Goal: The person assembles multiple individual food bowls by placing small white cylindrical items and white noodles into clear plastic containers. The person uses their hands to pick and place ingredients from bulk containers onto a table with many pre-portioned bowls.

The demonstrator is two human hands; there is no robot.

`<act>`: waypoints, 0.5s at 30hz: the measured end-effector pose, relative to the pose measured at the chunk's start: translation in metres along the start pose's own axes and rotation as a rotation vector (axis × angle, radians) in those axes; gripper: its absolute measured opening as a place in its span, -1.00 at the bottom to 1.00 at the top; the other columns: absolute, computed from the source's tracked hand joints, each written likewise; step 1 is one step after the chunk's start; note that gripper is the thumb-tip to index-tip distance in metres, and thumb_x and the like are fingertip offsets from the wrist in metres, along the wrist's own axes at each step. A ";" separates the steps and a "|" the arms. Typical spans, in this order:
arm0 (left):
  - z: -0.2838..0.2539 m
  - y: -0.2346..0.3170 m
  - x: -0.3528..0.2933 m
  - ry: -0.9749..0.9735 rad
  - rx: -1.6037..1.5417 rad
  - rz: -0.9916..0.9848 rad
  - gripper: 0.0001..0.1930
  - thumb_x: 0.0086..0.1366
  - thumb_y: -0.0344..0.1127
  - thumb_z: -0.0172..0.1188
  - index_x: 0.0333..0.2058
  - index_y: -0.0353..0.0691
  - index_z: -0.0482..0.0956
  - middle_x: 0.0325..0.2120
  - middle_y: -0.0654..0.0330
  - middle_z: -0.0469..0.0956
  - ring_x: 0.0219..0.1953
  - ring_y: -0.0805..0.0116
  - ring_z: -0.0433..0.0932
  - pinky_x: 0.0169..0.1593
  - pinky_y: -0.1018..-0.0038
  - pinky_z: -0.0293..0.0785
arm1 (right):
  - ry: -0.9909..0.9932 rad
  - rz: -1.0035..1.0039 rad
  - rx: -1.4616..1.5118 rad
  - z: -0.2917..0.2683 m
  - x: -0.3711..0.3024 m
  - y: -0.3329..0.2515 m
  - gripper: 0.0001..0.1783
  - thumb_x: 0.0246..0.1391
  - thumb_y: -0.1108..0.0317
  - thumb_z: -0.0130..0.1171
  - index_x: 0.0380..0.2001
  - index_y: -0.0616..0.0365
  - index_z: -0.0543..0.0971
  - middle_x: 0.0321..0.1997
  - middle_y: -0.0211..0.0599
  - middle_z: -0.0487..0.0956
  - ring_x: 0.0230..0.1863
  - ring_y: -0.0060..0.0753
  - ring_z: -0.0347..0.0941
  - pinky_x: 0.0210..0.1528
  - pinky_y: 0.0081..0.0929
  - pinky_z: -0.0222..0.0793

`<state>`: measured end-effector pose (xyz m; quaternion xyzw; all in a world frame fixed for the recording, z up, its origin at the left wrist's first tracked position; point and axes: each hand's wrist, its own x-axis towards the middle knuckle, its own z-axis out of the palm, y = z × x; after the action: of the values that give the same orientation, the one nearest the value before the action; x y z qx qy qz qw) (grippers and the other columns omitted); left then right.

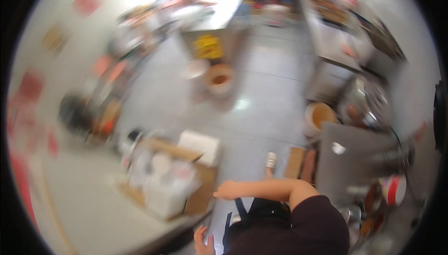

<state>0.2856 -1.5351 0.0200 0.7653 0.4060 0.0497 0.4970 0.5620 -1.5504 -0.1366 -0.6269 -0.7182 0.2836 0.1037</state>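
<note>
At near left, a topless brown box sits on a pale surface, flaps spread. Right hand, brought across the body, is just beside the box's right side; fingers look curled, but blur hides whether it touches the card or holds anything. Left hand is apart from the right and nearer, thumb and fingers parted, nothing visible between them; only part of it shows.

Handling, judged by eye: card probably stiff in the walls, floppy at the flaps, not slippery. Weight uncertain; the load looks bulky rather than dense. Best hold: low on two opposite walls, since flaps could fold or tear.

Containers: box holds whitish, plastic-looking goods, perhaps soft, with a rounded white piece on top; kinds not readable. White block just beyond; cannot tell if hollow. Far, on the floor: brownish bucket, something darker inside, white tub just left. Right: pale bucket, yellowish within, contents unclear, near a shiny pot.
</note>
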 end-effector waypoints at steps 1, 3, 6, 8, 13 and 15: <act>-0.021 -0.032 -0.035 0.135 0.156 0.114 -0.67 0.28 -0.45 0.15 0.02 -0.29 0.46 0.12 -0.01 0.39 0.15 0.11 0.39 0.15 0.29 0.34 | 0.004 -0.123 0.010 0.027 0.019 -0.056 -0.76 0.12 0.21 0.12 -0.25 0.12 0.48 -0.38 -0.11 0.61 -0.26 0.06 0.57 -0.28 -0.05 0.48; -0.045 -0.068 -0.095 0.428 0.264 0.102 -0.71 0.22 -0.50 0.15 -0.06 -0.31 0.51 0.04 -0.02 0.48 0.08 0.08 0.47 0.09 0.32 0.42 | -0.136 -0.349 -0.028 0.027 0.049 -0.155 -0.73 0.11 0.19 0.15 -0.24 0.13 0.45 -0.41 -0.09 0.61 -0.27 0.06 0.57 -0.29 -0.04 0.46; -0.090 -0.087 -0.174 0.731 0.087 -0.113 -0.69 0.18 -0.49 0.19 -0.07 -0.28 0.51 0.00 -0.12 0.49 0.07 -0.11 0.46 0.13 0.24 0.38 | -0.230 -0.695 -0.086 0.052 0.094 -0.269 -0.74 0.15 0.13 0.11 -0.23 0.07 0.45 -0.35 -0.20 0.58 -0.20 -0.06 0.54 -0.21 -0.10 0.46; -0.120 -0.122 -0.229 0.951 0.025 -0.204 -0.70 0.19 -0.49 0.19 -0.06 -0.28 0.51 0.00 -0.10 0.49 0.06 -0.08 0.48 0.12 0.27 0.39 | -0.154 -0.857 0.017 0.077 0.123 -0.340 -0.76 0.15 0.13 0.10 -0.30 0.06 0.47 -0.40 -0.23 0.55 -0.27 -0.07 0.52 -0.24 -0.13 0.45; -0.123 -0.180 -0.342 1.420 -0.230 -0.399 -0.74 0.21 -0.52 0.16 -0.10 -0.26 0.55 0.01 0.00 0.50 0.07 0.09 0.50 0.09 0.32 0.41 | -0.231 -0.878 0.196 0.127 0.130 -0.476 -0.63 0.15 0.07 0.15 -0.58 0.10 0.44 -0.54 -0.28 0.48 -0.45 -0.09 0.47 -0.39 -0.16 0.39; -0.133 -0.193 -0.361 1.460 -0.177 -0.444 -0.74 0.20 -0.52 0.16 -0.10 -0.27 0.55 0.02 -0.02 0.49 0.07 0.08 0.49 0.10 0.33 0.41 | -0.288 -0.851 0.232 0.141 0.135 -0.504 -0.57 0.14 0.05 0.17 -0.64 0.10 0.40 -0.61 -0.28 0.45 -0.52 -0.11 0.44 -0.44 -0.16 0.35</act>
<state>-0.1283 -1.6470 0.0505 0.3965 0.7698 0.4737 0.1606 0.0412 -1.4865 -0.0087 -0.2150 -0.8822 0.3784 0.1797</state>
